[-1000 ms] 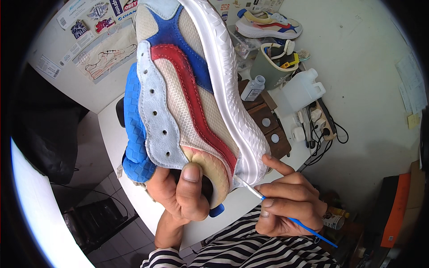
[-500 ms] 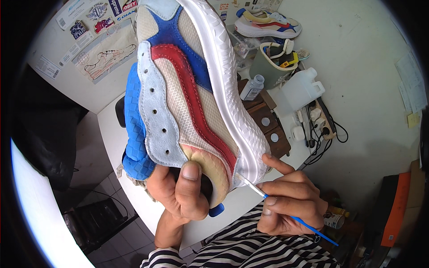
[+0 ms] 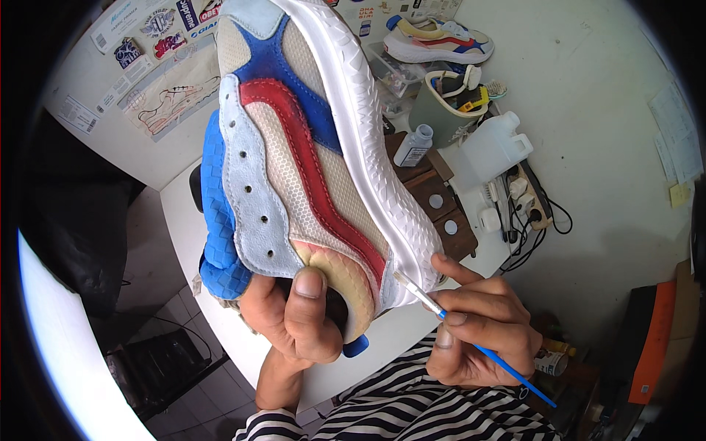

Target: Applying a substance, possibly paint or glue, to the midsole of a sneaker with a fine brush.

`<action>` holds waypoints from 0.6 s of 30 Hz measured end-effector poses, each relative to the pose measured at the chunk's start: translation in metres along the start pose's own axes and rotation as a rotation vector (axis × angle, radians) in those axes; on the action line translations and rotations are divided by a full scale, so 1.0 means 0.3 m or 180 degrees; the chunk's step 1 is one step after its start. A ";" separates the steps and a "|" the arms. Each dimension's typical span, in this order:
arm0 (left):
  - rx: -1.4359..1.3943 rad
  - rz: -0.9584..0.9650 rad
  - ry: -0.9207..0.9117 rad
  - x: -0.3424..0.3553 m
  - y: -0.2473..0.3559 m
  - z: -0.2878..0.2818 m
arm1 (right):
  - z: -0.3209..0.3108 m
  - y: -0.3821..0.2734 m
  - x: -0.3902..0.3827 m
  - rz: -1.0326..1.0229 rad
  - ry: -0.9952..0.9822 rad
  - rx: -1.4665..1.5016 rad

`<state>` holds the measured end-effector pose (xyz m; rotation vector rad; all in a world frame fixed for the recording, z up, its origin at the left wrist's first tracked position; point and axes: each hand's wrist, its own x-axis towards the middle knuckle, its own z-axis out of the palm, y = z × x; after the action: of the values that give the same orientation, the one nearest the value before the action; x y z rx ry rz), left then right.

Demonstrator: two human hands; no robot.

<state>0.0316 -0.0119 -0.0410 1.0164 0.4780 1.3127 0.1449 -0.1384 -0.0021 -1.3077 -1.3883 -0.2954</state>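
A sneaker with beige mesh, red, blue and pale blue panels and a white sole is held up in front of me, its toe toward the top. My left hand grips it at the heel opening, thumb on the yellowish collar. Between the thumb and fingers of my right hand is a thin paintbrush with a blue handle. Its bristle tip touches the sole's side near the heel, and my index finger reaches to the heel edge. The shoe's far side is hidden.
Behind the shoe are a blue woven item, a small bottle, a wooden box, a white jug and a green bin. A matching sneaker stands farther back. Cables and a power strip lie at the right.
The brush tip has moved slightly up along the sole near the heel. The sneaker has shifted and tilted a little to the left in my left hand.
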 end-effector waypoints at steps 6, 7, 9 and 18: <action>0.0138 0.0013 -0.0124 -0.008 0.002 -0.017 | 0.009 0.005 0.004 -0.0077 -0.0054 -0.0143; 0.0154 0.0014 -0.0147 -0.011 0.001 -0.019 | 0.006 0.007 0.004 -0.0076 -0.0053 -0.0149; 0.0187 0.0016 -0.0195 -0.023 0.001 -0.028 | -0.003 0.011 0.004 -0.0077 -0.0214 -0.0063; 0.0356 0.0049 -0.0401 -0.013 -0.002 -0.029 | -0.011 0.005 0.004 0.0076 -0.0116 -0.0011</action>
<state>0.0241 -0.0127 -0.0469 1.1901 0.4524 1.2379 0.1482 -0.1399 -0.0007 -1.3373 -1.4023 -0.2592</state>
